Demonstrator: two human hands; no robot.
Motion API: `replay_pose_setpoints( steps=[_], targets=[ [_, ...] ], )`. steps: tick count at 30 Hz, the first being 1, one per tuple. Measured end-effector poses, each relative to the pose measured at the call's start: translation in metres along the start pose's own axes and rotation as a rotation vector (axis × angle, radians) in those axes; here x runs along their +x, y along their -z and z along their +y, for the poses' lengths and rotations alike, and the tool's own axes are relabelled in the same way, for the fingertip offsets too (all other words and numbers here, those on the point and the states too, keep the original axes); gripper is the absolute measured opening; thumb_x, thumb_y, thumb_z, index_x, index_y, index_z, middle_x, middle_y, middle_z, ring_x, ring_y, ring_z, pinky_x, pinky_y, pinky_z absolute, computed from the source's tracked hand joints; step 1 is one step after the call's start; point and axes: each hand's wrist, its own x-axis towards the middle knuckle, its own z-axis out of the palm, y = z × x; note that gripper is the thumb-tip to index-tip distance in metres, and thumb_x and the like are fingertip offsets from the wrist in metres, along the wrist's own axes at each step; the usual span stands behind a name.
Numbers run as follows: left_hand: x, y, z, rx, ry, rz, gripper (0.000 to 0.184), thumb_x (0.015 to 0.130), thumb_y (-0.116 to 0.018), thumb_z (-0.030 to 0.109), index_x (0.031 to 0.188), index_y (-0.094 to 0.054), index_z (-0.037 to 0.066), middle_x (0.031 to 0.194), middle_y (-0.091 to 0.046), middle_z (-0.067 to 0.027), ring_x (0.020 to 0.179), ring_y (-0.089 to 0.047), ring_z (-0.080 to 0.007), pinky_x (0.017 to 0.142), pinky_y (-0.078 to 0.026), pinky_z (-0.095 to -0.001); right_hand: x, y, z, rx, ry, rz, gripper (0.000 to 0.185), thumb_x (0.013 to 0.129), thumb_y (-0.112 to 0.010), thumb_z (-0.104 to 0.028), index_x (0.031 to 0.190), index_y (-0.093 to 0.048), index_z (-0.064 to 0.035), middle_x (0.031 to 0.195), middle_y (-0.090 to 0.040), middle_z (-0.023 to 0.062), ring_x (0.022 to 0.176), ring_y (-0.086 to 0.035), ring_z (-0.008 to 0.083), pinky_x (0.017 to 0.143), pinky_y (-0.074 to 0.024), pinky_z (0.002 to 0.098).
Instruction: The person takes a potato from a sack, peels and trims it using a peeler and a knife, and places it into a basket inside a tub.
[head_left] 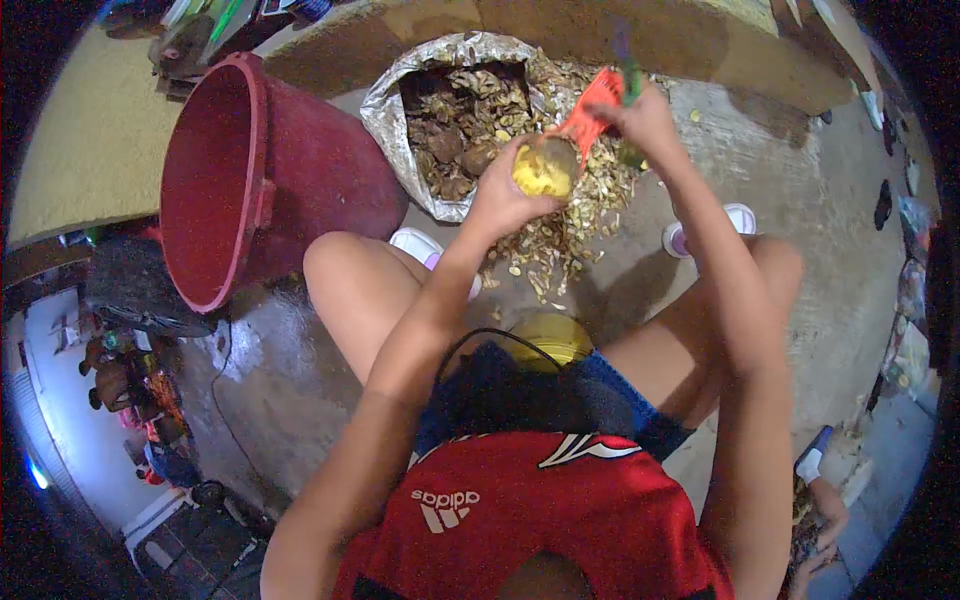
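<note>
My left hand [508, 200] is closed around a round, partly peeled tuber [543, 178], yellow where the flesh is bare and brownish on the upper part. In my right hand [640, 125] is a bright orange peeler [590, 112] with a flat, slotted body. It lies close to the tuber's upper right side; blur hides whether the two touch. Something green beside my right fingers is too smeared to name. Beneath both hands spreads a heap of pale peelings [570, 245]. An open white sack [385, 110] beside my left hand holds brown tubers [440, 140] and peelings.
A large red tub [340, 160] lies tipped on its side to the left. Behind the sack runs a low wall [400, 45]. A yellow container [550, 335] is between my legs. Other people [125, 385] are at the far left, and another person's arm [825, 515] shows at lower right.
</note>
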Motion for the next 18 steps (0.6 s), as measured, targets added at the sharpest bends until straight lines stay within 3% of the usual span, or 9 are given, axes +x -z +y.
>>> replay_pose_setpoints(
  steps=[2, 6, 9, 12, 16, 18],
  targets=[
    [-0.009, 0.0, 0.015, -0.109, -0.02, -0.041, 0.083, 0.05, -0.078, 0.013, 0.122, -0.039, 0.0, 0.107, -0.054, -0.0116, 0.095, -0.055, -0.0182, 0.085, -0.043, -0.029, 0.025, 0.02, 0.016, -0.229, 0.063, 0.216, 0.043, 0.064, -0.073, -0.033, 0.091, -0.058, -0.0034, 0.082, -0.063, 0.0171, 0.076, -0.061, 0.0321, 0.07, -0.0471, 0.0398],
    [-0.005, -0.002, -0.001, -0.198, -0.005, -0.016, 0.083, 0.05, -0.078, 0.014, 0.122, -0.038, -0.002, 0.107, -0.054, -0.0125, 0.096, -0.055, -0.0205, 0.086, -0.043, -0.0301, 0.049, 0.036, 0.047, -0.081, -0.015, 0.123, 0.044, 0.065, -0.072, -0.031, 0.095, -0.057, -0.003, 0.087, -0.062, 0.0201, 0.082, -0.06, 0.0356, 0.073, -0.0466, 0.0418],
    [0.0, 0.0, -0.009, 0.012, 0.009, 0.063, 0.083, 0.051, -0.078, 0.014, 0.122, -0.038, -0.002, 0.107, -0.054, -0.0135, 0.097, -0.054, -0.0221, 0.087, -0.042, -0.0306, 0.018, 0.03, 0.004, -0.298, 0.089, 0.138, 0.047, 0.066, -0.07, -0.03, 0.102, -0.055, -0.0037, 0.089, -0.062, 0.0205, 0.085, -0.059, 0.0371, 0.076, -0.046, 0.0431],
    [-0.002, 0.001, 0.002, 0.09, 0.037, 0.102, 0.082, 0.052, -0.077, 0.015, 0.121, -0.038, -0.002, 0.107, -0.054, -0.0149, 0.097, -0.055, -0.0229, 0.086, -0.043, -0.0311, 0.012, 0.026, -0.012, -0.25, 0.079, 0.022, 0.047, 0.066, -0.07, -0.03, 0.102, -0.056, -0.0032, 0.089, -0.062, 0.0207, 0.085, -0.059, 0.0367, 0.076, -0.0464, 0.0423],
    [-0.003, -0.001, 0.001, -0.005, 0.045, 0.114, 0.077, 0.052, -0.076, 0.015, 0.118, -0.041, -0.002, 0.105, -0.055, -0.016, 0.097, -0.055, -0.0231, 0.085, -0.043, -0.0313, 0.001, 0.019, -0.038, 0.194, -0.131, -0.199, 0.044, 0.063, -0.074, -0.031, 0.094, -0.059, -0.0033, 0.081, -0.064, 0.0155, 0.077, -0.062, 0.0298, 0.073, -0.0474, 0.0395],
    [0.001, -0.006, -0.012, -0.014, 0.024, 0.125, 0.073, 0.052, -0.076, 0.014, 0.116, -0.042, -0.001, 0.102, -0.056, -0.015, 0.096, -0.056, -0.0225, 0.085, -0.044, -0.0309, 0.002, -0.001, -0.027, 0.161, -0.055, -0.217, 0.043, 0.063, -0.074, -0.032, 0.091, -0.059, -0.0037, 0.078, -0.063, 0.0118, 0.069, -0.06, 0.0241, 0.068, -0.0471, 0.0356]
  ],
)
